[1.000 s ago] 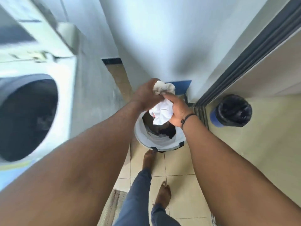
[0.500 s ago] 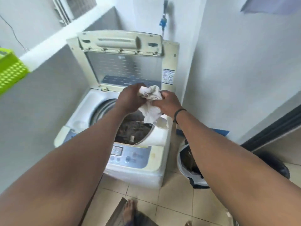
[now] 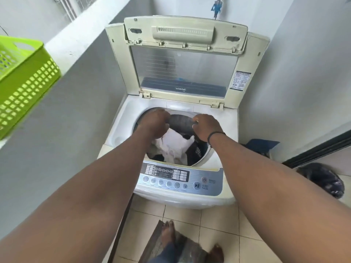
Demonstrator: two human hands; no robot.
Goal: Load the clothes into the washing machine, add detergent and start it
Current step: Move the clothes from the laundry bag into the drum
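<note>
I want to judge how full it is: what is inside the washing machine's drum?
In the drum: a white garment on top, dark clothes beside and beneath it. The left hand and right hand cover part of the opening; the drum's bottom is hidden.

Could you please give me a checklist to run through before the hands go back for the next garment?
1. Clear-windowed lid of the cream top-loading washing machine raised fully: ok.
2. White crumpled cloth inside the dark drum, below the rim: ok.
3. Left hand free of the cloth: cannot tell, it overlaps the cloth's edge.
4. Right hand empty: ok, fingers curled loosely above the drum.
5. Room left in the drum: ok.
6. Detergent within sight: not ok, none visible.
</note>
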